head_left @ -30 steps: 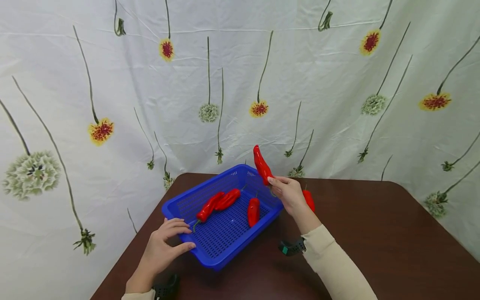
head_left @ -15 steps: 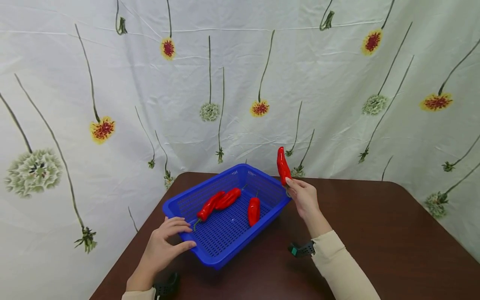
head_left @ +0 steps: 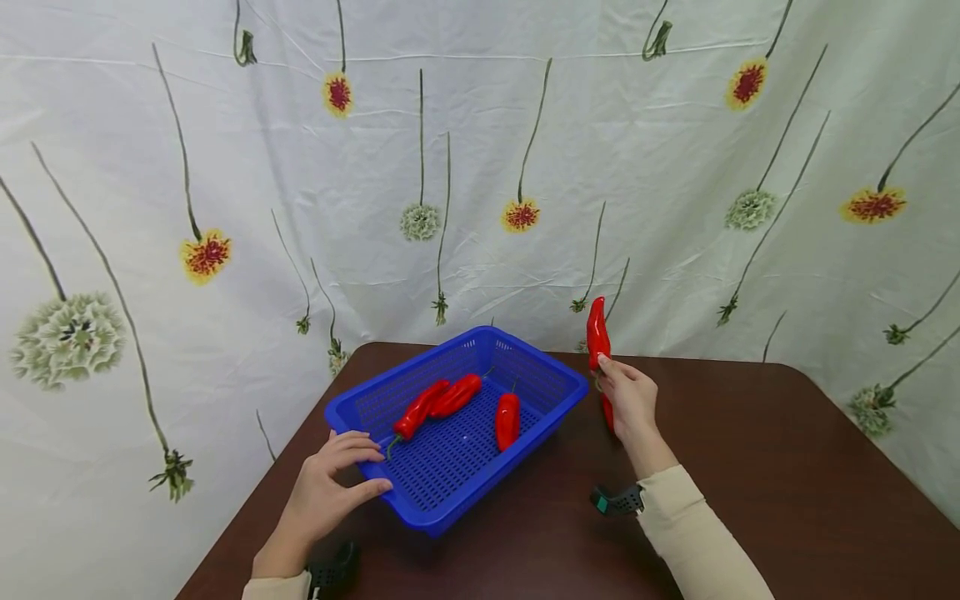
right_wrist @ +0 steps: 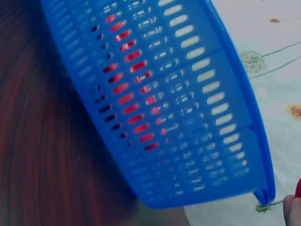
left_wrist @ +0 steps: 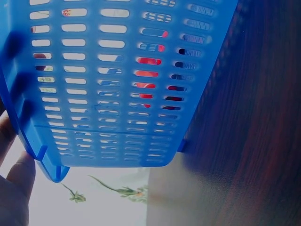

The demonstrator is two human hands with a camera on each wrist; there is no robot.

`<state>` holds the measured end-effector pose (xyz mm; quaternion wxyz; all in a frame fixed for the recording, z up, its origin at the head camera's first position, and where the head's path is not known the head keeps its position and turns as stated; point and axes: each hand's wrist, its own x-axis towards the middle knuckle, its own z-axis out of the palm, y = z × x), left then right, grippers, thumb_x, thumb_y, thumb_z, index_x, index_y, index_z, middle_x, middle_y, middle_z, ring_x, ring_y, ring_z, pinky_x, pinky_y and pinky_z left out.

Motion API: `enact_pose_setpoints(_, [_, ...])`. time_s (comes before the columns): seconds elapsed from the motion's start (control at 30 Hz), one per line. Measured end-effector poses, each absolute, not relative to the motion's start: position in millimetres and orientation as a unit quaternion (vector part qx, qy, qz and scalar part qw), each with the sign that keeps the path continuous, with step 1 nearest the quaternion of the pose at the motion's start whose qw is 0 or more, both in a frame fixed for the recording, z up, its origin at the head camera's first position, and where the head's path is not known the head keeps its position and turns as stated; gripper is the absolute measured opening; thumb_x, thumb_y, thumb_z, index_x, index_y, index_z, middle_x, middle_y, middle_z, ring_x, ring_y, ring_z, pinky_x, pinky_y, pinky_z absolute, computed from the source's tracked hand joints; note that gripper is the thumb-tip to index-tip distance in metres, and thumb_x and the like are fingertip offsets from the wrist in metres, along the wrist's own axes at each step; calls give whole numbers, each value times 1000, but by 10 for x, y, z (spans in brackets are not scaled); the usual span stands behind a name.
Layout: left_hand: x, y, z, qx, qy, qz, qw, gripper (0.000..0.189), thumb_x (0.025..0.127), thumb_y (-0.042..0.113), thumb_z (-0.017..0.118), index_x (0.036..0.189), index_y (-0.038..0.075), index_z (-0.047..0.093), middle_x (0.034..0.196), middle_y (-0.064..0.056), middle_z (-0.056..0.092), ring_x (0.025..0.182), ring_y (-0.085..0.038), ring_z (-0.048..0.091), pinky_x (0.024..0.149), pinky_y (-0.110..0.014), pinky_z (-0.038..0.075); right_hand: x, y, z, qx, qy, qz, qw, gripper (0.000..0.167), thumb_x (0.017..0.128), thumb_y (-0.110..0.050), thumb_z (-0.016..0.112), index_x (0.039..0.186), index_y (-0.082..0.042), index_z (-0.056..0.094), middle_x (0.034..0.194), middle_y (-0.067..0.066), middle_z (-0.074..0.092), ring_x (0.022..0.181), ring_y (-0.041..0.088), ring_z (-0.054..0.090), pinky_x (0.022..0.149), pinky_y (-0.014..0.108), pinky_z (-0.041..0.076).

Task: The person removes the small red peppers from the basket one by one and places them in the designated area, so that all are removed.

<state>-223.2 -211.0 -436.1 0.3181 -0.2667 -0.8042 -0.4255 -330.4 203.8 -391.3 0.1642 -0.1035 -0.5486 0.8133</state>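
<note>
My right hand pinches a red chili pepper near its stem end, tip pointing up, just right of the basket's far right corner. Part of another red pepper shows on the table behind that hand. My left hand holds the near left end of a blue plastic basket, fingers and thumb at the rim. Inside the basket are a long red pepper lying against a second pepper, and a third pepper on the right. In the right wrist view, fingertips show at the lower right edge.
A dark brown wooden table extends to the right of the basket. Behind it hangs a white cloth printed with flowers. Each wrist wears a black band.
My right hand has moved right with the chili pepper, from over the basket's far right rim to beside the basket. The left hand and the peppers in the basket stay in place.
</note>
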Motion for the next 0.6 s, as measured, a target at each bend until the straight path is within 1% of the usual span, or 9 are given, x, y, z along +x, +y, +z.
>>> enact_pose_setpoints(0.03, [-2229,-2107,-4356,-267,-804,-426,318,37,60,-1,92,91,10,76,98,-13,73,111,7,54,102,-85,23,-3305,2052,-3925,-110,-553,809,167,7,92,-16,74,87,-10,73,82,-6,69,75,6,72,73,16,60])
enact_pose_setpoints(0.13, [-2218,-2099,-4341,-264,-806,-427,315,36,60,0,92,91,8,76,98,-13,73,111,8,54,102,-84,23,-3312,2093,-3961,-126,-564,797,175,13,91,-20,75,94,-8,73,88,-3,68,76,6,72,74,16,60])
enact_pose_setpoints(0.3, [-2215,-2093,-4335,-264,-806,-427,315,35,60,-1,92,92,5,76,98,-13,73,111,3,56,102,-84,23,-3338,2177,-4034,-140,-557,791,209,15,88,-23,79,90,-9,74,100,5,64,75,3,71,73,16,60])
enact_pose_setpoints(0.4, [-2221,-2100,-4347,-260,-808,-428,311,35,61,0,92,92,6,76,98,-13,73,111,4,56,103,-84,23,-3352,2229,-4083,-155,-562,782,220,22,88,-23,78,98,-4,73,109,9,61,73,1,69,72,14,59])
enact_pose_setpoints(0.5, [-2243,-2109,-4373,-259,-808,-429,308,36,60,-1,92,91,8,76,98,-15,73,112,8,54,103,-84,23,-3367,2290,-4132,-169,-574,770,222,33,90,-24,76,108,2,69,116,12,59,71,-1,68,71,12,58])
enact_pose_setpoints(0.53, [-2249,-2112,-4380,-259,-808,-430,308,37,60,-1,92,91,8,76,98,-15,73,112,10,53,103,-84,23,-3371,2308,-4147,-172,-574,768,225,35,90,-24,76,110,3,69,118,12,60,71,-1,69,71,13,58])
enact_pose_setpoints(0.6, [-2262,-2116,-4391,-260,-808,-428,309,37,59,-1,92,91,9,76,97,-15,73,112,8,54,103,-84,23,-3379,2345,-4175,-177,-579,761,233,38,90,-24,77,112,5,69,118,13,60,70,1,69,71,13,58])
